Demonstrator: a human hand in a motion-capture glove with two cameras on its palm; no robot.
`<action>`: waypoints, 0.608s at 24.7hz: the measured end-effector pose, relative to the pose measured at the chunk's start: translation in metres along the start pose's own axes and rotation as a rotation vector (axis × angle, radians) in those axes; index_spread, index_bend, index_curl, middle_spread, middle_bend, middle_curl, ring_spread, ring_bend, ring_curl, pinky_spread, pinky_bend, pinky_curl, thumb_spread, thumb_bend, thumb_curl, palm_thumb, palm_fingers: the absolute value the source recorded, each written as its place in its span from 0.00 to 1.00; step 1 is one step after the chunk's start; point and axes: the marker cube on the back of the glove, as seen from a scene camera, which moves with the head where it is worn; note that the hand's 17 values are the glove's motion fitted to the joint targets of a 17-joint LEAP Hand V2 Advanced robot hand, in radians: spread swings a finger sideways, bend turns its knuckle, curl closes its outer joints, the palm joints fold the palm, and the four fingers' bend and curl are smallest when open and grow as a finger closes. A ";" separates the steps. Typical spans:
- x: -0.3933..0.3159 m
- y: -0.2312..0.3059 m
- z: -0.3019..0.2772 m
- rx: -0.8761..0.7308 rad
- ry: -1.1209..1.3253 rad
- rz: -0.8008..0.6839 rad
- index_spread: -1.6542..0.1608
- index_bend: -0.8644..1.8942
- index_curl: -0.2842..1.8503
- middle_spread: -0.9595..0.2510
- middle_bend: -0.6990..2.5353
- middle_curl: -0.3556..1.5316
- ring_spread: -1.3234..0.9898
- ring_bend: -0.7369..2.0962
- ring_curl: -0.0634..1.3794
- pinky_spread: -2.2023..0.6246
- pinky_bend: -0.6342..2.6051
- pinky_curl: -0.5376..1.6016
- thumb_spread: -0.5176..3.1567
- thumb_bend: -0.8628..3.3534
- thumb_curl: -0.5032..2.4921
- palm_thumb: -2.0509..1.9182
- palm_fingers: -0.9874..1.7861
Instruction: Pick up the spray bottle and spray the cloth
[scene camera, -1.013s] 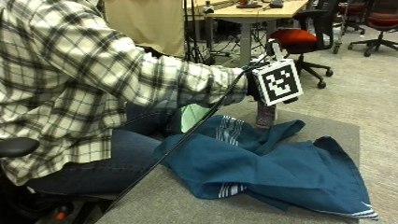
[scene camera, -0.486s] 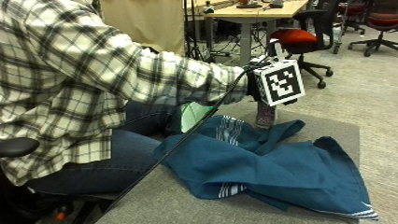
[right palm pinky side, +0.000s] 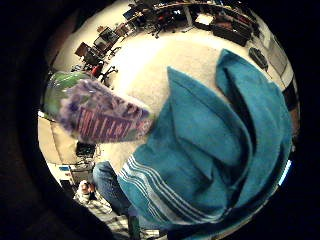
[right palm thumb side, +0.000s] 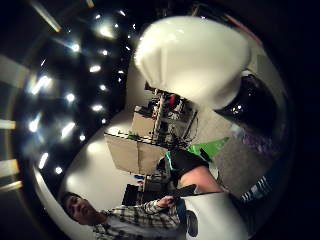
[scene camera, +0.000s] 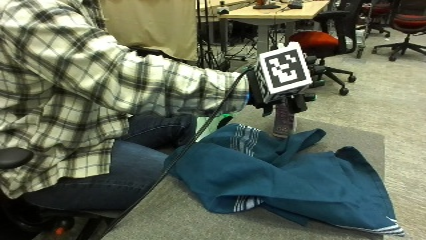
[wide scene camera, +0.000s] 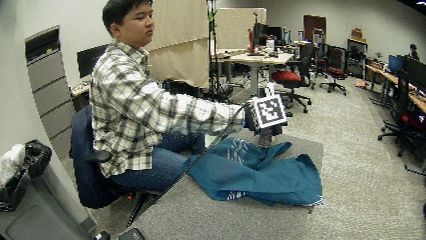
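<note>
The gloved right hand (scene camera: 287, 95) is gripping the spray bottle (scene camera: 283, 119), lifting it above the rumpled teal cloth (scene camera: 293, 175); likely positioning it to spray down.

Even indoor light fills the outside views, and the crumpled teal cloth with white stripes (scene camera: 299, 180) casts only a soft shadow on the grey worktop (scene camera: 193, 220). The thumb-side palm view is dim, dotted with glaring ceiling lights. In the little-finger-side view, the purple-labelled spray bottle (right palm pinky side: 105, 117) is blurred, and the room bends at the edge.
</note>
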 end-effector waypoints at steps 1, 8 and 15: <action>-0.002 0.010 -0.010 -0.003 0.061 0.014 0.70 0.35 0.32 0.70 0.27 0.41 0.56 0.36 0.33 0.81 0.30 0.43 0.34 0.18 0.37 0.66 0.36; -0.022 0.129 -0.122 0.065 0.584 0.212 0.69 0.37 0.30 0.70 0.26 0.38 0.58 0.35 0.28 0.83 0.31 0.41 0.38 0.19 0.34 0.63 0.36; -0.044 0.306 -0.159 0.086 0.781 0.289 0.69 0.38 0.29 0.71 0.27 0.37 0.60 0.36 0.27 0.84 0.31 0.41 0.41 0.20 0.33 0.62 0.38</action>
